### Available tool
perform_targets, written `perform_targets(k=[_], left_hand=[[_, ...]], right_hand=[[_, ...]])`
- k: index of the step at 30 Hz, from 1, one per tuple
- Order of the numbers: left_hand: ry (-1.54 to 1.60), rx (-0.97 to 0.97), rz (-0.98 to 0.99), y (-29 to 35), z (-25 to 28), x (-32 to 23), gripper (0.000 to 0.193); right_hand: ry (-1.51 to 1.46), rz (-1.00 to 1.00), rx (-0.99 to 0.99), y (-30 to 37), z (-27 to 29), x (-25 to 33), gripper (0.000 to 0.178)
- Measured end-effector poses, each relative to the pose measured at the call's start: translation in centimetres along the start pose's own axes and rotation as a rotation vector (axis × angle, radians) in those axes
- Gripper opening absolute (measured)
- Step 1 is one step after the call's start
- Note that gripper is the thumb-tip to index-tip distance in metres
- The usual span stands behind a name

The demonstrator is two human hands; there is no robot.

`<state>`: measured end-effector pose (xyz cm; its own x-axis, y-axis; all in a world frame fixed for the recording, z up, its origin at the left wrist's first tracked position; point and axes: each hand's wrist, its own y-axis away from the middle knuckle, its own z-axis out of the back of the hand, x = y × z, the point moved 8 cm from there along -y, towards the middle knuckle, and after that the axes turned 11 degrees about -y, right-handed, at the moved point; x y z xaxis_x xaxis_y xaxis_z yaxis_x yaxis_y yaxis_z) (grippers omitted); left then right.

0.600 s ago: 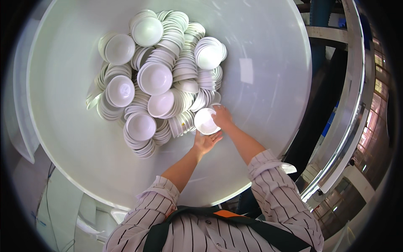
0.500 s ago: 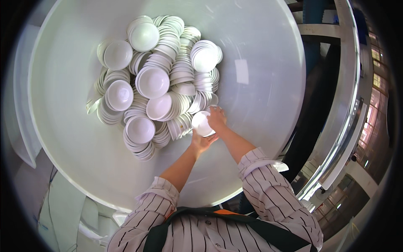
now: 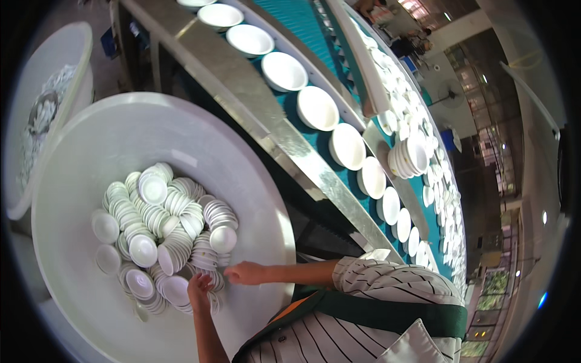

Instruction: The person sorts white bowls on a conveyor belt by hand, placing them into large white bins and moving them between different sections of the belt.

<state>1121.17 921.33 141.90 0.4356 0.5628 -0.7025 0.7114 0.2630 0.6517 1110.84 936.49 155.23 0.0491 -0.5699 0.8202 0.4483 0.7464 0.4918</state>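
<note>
A heap of stacked white bowls [image 3: 177,242] fills the middle of a big round white tub [image 3: 163,130]. At the near right edge of the heap, my left hand [image 3: 200,290] has its fingers apart and slightly curled against the bowls. My right hand [image 3: 246,273] is just to the right of it, reaching in over the tub's wall. Its fingers are curled closed beside the end of a bowl stack. Whether anything is between them is hidden. No bowl shows clearly in either hand.
Beyond the tub runs a conveyor with a blue-green belt [image 3: 311,140], metal-edged, carrying a row of white bowls [image 3: 318,109]. A stack of bowls [image 3: 408,158] sits beside a farther belt covered in white ware. Another tub [image 3: 82,54] of white pieces stands far left. People are in the distance.
My view has swung right, bringing the conveyor into sight and the tub to the lower left. Both hands were around a white bowl at the heap's edge; that hold no longer shows clearly.
</note>
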Motion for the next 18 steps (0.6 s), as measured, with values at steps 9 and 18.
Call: perform_targets(k=[9,18], left_hand=[[-0.237,-0.004,-0.709,16.8,-20.8,-22.2,0.025],[-1.155,1.050,-1.281,33.0,-56.0,-6.0,0.031]], right_hand=[[-0.169,0.402,-0.114,16.9,2.2,2.4,0.031],[-0.115,0.488,-1.309,48.9,16.5,-4.8,0.025]])
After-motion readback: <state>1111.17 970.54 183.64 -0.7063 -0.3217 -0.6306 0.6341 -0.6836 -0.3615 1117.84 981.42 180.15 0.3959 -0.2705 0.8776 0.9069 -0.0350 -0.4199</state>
